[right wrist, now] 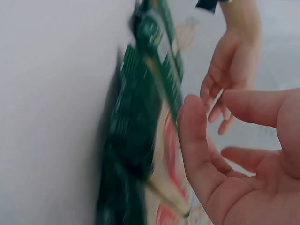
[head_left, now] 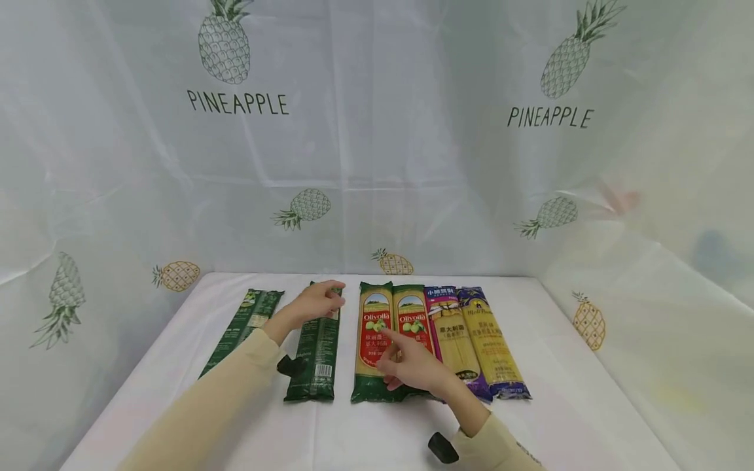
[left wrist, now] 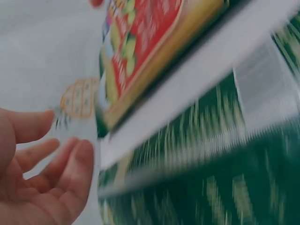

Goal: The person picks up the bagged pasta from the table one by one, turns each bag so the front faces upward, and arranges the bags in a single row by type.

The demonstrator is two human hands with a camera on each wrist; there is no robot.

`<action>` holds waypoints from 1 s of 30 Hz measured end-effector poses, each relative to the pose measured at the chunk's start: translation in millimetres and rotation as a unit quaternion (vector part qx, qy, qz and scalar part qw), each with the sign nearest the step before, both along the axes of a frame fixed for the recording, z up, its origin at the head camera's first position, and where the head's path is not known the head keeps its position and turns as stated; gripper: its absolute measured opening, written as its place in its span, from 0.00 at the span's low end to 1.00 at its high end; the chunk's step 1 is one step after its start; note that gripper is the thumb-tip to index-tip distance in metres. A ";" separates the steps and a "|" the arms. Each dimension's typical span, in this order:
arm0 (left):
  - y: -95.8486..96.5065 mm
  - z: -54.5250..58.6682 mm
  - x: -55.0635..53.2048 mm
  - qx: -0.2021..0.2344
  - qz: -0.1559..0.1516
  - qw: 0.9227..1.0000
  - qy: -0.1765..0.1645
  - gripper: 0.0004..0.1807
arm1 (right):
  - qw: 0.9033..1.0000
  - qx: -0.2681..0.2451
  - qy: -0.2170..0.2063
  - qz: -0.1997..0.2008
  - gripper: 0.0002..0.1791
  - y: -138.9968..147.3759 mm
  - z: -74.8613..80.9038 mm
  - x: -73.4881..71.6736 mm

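Packets of spaghetti lie side by side on the white table. My left hand point(head_left: 318, 302) hovers over the top end of a green spaghetti packet point(head_left: 316, 360) that lies with its barcode side up. In the left wrist view its fingers are loosely bent, apart from the packets, and hold nothing. My right hand point(head_left: 415, 363) is above two red-labelled Olivoila spaghetti packets point(head_left: 372, 307), covering part of their lower halves. Its fingers are relaxed, with a gap between thumb and fingers in the right wrist view. Another green packet point(head_left: 238, 330) lies at the left, partly behind my left sleeve.
Right of the Olivoila pair lie a purple-and-pink spaghetti packet point(head_left: 456, 340) and a yellow packet with blue ends point(head_left: 493, 343). The white tabletop point(head_left: 365, 438) meets a hanging sheet point(head_left: 389, 157) printed with pineapples at the back and sides.
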State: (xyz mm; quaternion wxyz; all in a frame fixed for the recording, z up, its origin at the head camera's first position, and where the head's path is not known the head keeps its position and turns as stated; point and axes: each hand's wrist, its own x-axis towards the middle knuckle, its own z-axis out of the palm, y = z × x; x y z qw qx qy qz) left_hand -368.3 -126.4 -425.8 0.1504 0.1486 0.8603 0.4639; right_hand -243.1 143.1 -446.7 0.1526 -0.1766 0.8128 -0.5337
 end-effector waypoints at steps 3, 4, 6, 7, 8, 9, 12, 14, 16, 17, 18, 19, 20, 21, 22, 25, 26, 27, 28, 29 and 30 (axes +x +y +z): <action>-21.8 5.2 -0.6 -0.014 0.024 0.999 0.034 0.30 | 0.999 -0.031 -0.008 0.002 0.42 -13.1 6.4 5.3; -27.8 4.9 -1.0 -0.022 0.033 0.998 0.043 0.31 | 0.999 -0.042 -0.015 0.003 0.43 -17.7 7.5 6.5; -38.7 2.0 -2.1 -0.038 0.047 0.997 0.054 0.33 | 0.998 -0.062 -0.034 -0.001 0.45 -27.2 8.4 8.7; -43.3 -0.2 -2.8 -0.040 0.052 0.996 0.055 0.34 | 0.997 -0.067 -0.040 -0.005 0.46 -32.1 8.2 9.5; -47.3 -3.0 -3.4 -0.047 0.056 0.996 0.059 0.35 | 0.996 -0.071 -0.045 -0.009 0.47 -37.1 7.2 9.9; -50.6 -6.0 -4.2 -0.050 0.060 0.995 0.059 0.37 | 0.996 -0.073 -0.048 -0.014 0.48 -42.4 6.0 9.8; -58.3 -15.7 -6.4 -0.055 0.070 0.995 0.050 0.40 | 0.996 -0.064 -0.050 -0.029 0.50 -58.9 0.6 9.0; -61.8 -22.4 -8.4 -0.060 0.072 0.995 0.038 0.41 | 0.997 -0.045 -0.045 -0.035 0.51 -69.9 -4.3 7.4; -63.8 -28.7 -11.4 -0.066 0.077 0.995 0.020 0.41 | 0.998 -0.019 -0.040 -0.040 0.51 -80.3 -9.2 5.6; -64.4 -31.5 -13.1 -0.071 0.080 0.994 0.012 0.41 | 0.999 -0.001 -0.032 -0.042 0.52 -85.2 -11.6 4.4; -64.8 -34.0 -14.7 -0.074 0.080 0.994 0.007 0.42 | 0.999 0.017 -0.022 -0.043 0.52 -89.7 -13.8 3.2; -65.2 -36.0 -16.3 -0.080 0.079 0.994 0.005 0.42 | 0.998 0.036 -0.012 -0.046 0.53 -94.1 -16.1 1.9; -65.2 -37.5 -17.9 -0.088 0.080 0.993 0.004 0.43 | 0.998 0.051 -0.003 -0.049 0.54 -98.0 -17.9 0.6; -65.1 -38.9 -19.3 -0.096 0.080 0.992 0.004 0.43 | 0.996 0.066 0.007 -0.051 0.55 -101.6 -19.4 -0.8; -64.8 -40.3 -21.0 -0.105 0.080 0.991 0.005 0.43 | 0.995 0.082 0.017 -0.054 0.56 -104.6 -20.7 -2.2; -64.5 -42.6 -25.0 -0.122 0.083 0.989 0.009 0.44 | 0.993 0.104 0.018 -0.061 0.59 -112.7 -24.2 -5.6; -64.0 -43.2 -26.0 -0.122 0.084 0.989 0.008 0.44 | 0.991 0.113 0.018 -0.063 0.59 -114.9 -24.4 -6.6; -63.5 -43.6 -26.9 -0.118 0.084 0.989 0.005 0.45 | 0.990 0.123 0.016 -0.065 0.60 -117.0 -24.9 -7.4; -63.0 -43.8 -27.7 -0.115 0.083 0.990 0.004 0.45 | 0.988 0.135 0.016 -0.067 0.61 -119.1 -25.0 -8.1; -62.4 -43.6 -28.0 -0.109 0.081 0.991 0.002 0.45 | 0.988 0.140 0.015 -0.069 0.61 -121.0 -25.1 -8.5; -61.3 -43.9 -28.2 -0.106 0.079 0.991 0.001 0.46 | 0.986 0.151 0.021 -0.070 0.62 -122.8 -25.1 -9.1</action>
